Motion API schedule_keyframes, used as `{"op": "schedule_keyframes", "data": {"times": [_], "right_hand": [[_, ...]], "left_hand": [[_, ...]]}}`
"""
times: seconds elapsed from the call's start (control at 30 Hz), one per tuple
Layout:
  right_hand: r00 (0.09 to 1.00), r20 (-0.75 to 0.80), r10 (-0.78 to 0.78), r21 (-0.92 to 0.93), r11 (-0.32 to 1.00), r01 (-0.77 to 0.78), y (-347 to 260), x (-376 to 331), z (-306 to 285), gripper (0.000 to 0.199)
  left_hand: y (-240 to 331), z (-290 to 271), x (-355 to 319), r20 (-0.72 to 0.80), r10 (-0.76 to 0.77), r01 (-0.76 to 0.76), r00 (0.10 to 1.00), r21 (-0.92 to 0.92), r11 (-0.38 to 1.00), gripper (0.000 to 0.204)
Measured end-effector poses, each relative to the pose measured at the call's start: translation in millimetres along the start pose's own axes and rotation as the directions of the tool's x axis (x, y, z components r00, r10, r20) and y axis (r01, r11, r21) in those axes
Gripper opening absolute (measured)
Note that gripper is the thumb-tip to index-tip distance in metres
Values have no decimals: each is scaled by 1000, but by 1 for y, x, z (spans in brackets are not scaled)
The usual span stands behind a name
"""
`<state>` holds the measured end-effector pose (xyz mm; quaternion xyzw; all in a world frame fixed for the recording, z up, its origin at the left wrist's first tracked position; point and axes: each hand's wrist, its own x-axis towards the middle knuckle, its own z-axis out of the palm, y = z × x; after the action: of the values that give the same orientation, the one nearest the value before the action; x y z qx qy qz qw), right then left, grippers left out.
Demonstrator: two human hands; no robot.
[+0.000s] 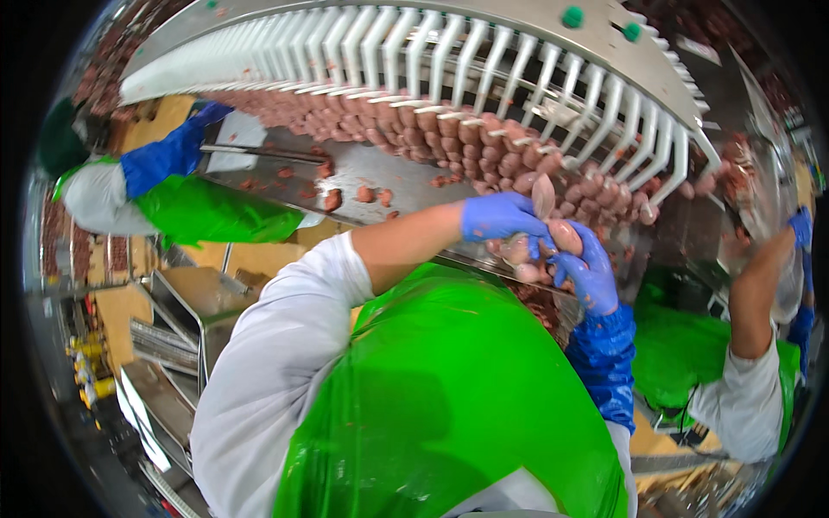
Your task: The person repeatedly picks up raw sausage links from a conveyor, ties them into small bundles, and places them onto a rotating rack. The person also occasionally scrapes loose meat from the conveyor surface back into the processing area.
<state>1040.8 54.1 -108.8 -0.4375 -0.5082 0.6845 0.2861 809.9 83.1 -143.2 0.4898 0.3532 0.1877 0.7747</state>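
Observation:
Both my hands wear thin blue gloves and meet over the near edge of a metal table. My left hand (501, 217) closes its fingers round pale, soft sausage links (515, 249). A whitish, partly filled casing end (543, 196) sticks up beside its knuckles. Just to the right, my right hand (594, 274), with a blue sleeve over the forearm, curls round the same cluster. One plump pink link (565, 236) lies between the two hands. Fingers and links overlap, so the exact grip of each fingertip is partly hidden. Beyond them, strings of pink sausage links (432, 134) hang in dense rows.
A curved rack of white plastic hooks (371, 52) spans the far side, under a metal rail (484, 10). Meat scraps (366, 195) dot the metal table (393, 170). Co-workers in green aprons stand at left (216, 210) and right (682, 345). Metal chutes (168, 332) stand lower left.

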Motion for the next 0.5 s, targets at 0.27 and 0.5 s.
{"op": "schedule_keyframes", "data": {"times": [0.27, 0.5], "right_hand": [[997, 62, -51, -52, 997, 54, 13, -1, -11, 40], [999, 51, 4, -152, 988, 4, -5, 9, -24, 45]], "left_hand": [[-20, -3, 9, 201, 49, -58, 978, 38, 998, 28], [17, 20, 18, 341, -283, 134, 896, 402, 906, 35]]}}
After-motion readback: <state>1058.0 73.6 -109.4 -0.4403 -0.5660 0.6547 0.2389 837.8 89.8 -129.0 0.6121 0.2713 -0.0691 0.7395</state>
